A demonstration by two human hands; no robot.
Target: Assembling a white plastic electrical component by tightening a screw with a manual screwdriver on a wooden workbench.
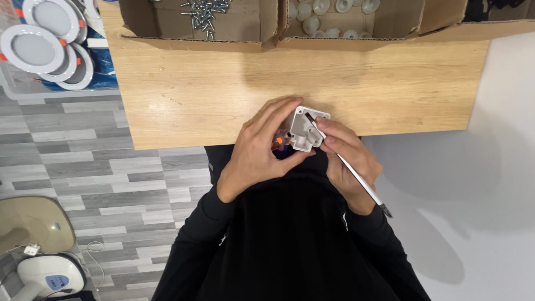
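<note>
Left hand [253,153]: grip closed around small white plastic housing [304,131]. Right hand [348,161]: grip pinching thin metal tool [351,167], tip inside housing, above wooden counter [223,95] edge

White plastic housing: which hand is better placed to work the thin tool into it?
Right. The right hand already holds the thin metal tool, its tip resting on the white plastic housing. The left hand is fully occupied, cradling the housing at the wooden table edge.

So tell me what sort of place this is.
Probably a small assembly workbench for light fittings: a cardboard box of screws, another of white plastic parts, and round white downlights stacked beside the wooden table.
</note>
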